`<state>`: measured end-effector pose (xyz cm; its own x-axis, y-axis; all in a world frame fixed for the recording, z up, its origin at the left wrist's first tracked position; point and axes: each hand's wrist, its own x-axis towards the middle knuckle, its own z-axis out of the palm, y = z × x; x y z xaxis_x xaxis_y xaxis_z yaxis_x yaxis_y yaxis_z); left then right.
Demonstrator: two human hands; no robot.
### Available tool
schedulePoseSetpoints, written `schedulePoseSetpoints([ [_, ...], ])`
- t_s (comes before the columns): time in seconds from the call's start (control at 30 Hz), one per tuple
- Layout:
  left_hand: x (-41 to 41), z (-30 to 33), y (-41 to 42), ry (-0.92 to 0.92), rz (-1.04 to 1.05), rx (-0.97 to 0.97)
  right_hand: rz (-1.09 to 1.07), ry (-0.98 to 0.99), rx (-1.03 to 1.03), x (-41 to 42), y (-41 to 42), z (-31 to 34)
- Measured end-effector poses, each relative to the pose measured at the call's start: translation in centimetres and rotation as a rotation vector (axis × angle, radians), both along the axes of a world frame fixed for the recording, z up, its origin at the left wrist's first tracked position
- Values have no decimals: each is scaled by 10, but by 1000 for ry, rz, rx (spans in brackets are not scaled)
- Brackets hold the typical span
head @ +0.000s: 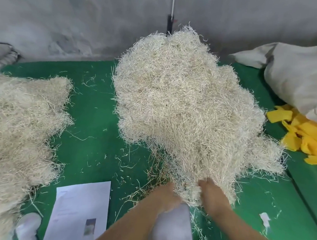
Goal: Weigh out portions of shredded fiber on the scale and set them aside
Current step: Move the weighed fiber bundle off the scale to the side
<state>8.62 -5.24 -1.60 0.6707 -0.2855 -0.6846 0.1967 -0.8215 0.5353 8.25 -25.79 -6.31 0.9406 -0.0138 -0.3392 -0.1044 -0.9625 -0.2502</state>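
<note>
A big mound of pale shredded fiber [182,102] rises from the green table top [92,117] in the middle of the view. My left hand [166,194] and my right hand [212,194] are at its near edge, side by side, fingers dug into the strands and gripping a tuft between them. The fingertips are buried and blurred. A white rounded object [173,227] lies right under my wrists; I cannot tell whether it is the scale. A second heap of fiber [21,124] fills the left side.
A white printed sheet [81,212] lies at the front left, with a white rounded thing [28,226] beside it. Yellow cloth pieces [306,133] and a grey sack [297,75] sit at the right. A grey wall stands behind. Loose strands litter the table.
</note>
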Motion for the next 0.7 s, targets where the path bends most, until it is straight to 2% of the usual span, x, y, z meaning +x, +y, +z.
schedulePoseSetpoints([
  [0.1,4,-4,-9,-53,54,-104,-33,-57,346,16,17,33],
  [0.2,13,1,-22,-138,189,-374,-119,-48,756,27,31,77],
  [0.27,26,6,-26,-338,299,-432,-91,30,865,29,35,99],
  [0.33,38,15,-21,-516,363,-416,-17,129,873,28,35,108],
  [0.4,45,23,-10,-589,353,-417,47,104,855,27,31,113],
  [0.5,49,34,9,-596,499,-405,68,-280,605,36,22,110],
  [0.53,49,38,12,-601,525,-393,96,-336,475,42,22,108],
  [0.6,44,46,14,-603,534,-414,199,-319,258,58,33,103],
  [0.7,35,63,10,-592,650,-562,218,-223,218,82,56,97],
])
